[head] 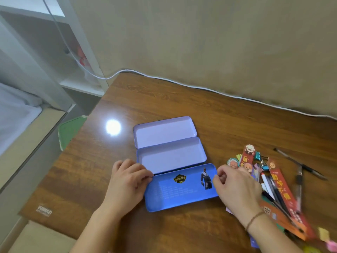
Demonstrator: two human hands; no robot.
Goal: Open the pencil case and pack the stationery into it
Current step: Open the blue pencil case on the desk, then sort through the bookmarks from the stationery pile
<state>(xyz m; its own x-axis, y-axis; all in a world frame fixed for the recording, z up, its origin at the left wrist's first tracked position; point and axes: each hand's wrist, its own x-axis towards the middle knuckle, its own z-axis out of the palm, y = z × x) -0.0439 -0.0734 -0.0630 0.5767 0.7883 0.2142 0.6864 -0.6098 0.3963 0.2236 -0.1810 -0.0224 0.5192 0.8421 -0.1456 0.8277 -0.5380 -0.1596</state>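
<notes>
I count one pencil case (171,157), three panels spread flat on worktop (228,125). Left hand (125,181), right hand (235,187) each pinch blue panel's ends. Two pens (300,165) apart from pile.

Home bedroom: wooden desk (182,99), bed (16,110), white shelves (80,83).

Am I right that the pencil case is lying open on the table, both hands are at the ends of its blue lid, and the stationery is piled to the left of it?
Not quite: the head view shows the stationery pile to the right of the pencil case, beside the right hand. The rest holds: the case lies open on the table, with the left hand and right hand at the ends of the blue lid.
</notes>
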